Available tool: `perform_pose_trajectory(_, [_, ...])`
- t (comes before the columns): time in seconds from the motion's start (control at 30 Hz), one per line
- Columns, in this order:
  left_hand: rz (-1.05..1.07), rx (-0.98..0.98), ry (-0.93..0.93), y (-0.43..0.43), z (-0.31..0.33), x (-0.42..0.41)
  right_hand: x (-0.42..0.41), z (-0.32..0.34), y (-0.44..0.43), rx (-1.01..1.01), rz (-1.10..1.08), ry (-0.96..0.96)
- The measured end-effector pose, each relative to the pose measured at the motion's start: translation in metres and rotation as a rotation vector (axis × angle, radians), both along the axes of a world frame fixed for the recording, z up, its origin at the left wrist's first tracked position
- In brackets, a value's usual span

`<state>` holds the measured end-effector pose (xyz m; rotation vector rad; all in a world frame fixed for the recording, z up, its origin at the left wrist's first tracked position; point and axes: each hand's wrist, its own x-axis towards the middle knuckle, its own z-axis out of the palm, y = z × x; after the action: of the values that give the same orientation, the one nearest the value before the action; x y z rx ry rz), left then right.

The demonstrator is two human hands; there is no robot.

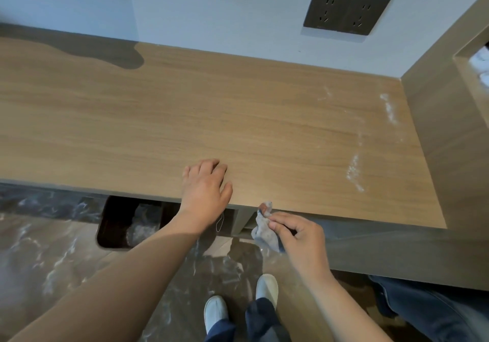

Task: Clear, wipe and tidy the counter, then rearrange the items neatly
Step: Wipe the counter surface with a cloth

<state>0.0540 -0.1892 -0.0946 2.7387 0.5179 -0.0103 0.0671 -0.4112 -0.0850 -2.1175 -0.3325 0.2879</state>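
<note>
A bare wooden counter (185,119) runs across the view, with white powdery smears (354,172) near its right end. My left hand (205,185) rests palm down on the counter's front edge, fingers spread, holding nothing. My right hand (299,236) is just off the front edge, fingers pinched on a small crumpled grey cloth (264,232). The cloth's top corner touches the counter's edge.
A dark double power socket (346,11) sits in the white wall behind the counter. A grey-brown side panel (449,130) closes the counter's right end. Below the edge is a dark bin (119,225) with a clear liner. Marble floor and my white shoes show underneath.
</note>
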Motion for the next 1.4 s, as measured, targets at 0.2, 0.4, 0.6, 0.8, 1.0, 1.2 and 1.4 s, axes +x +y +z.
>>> perform_pose_trajectory(0.2, [0.045,-0.036,-0.002,-0.012,0.002,0.022,0.036,0.03,0.002,0.156,-0.051,-0.016])
perform_pose_trajectory(0.4, [0.087,-0.068,-0.07,-0.021,-0.002,0.053,0.105,0.044,-0.005,0.202,-0.074,-0.107])
perform_pose_trajectory(0.6, [0.085,-0.048,-0.06,-0.041,-0.003,0.097,0.168,0.042,-0.016,0.17,-0.078,-0.134])
perform_pose_trajectory(0.8, [0.11,0.024,-0.057,-0.041,-0.02,0.125,0.223,0.037,-0.012,0.161,-0.09,-0.144])
perform_pose_trajectory(1.0, [0.1,0.047,-0.107,-0.039,-0.022,0.125,0.286,0.032,0.009,0.095,-0.072,-0.217])
perform_pose_trajectory(1.2, [0.112,0.038,-0.143,-0.039,-0.025,0.125,0.348,0.028,0.037,0.044,-0.049,-0.298])
perform_pose_trajectory(1.4, [0.106,0.046,-0.093,-0.037,-0.026,0.126,0.39,0.014,0.065,0.029,-0.018,-0.343])
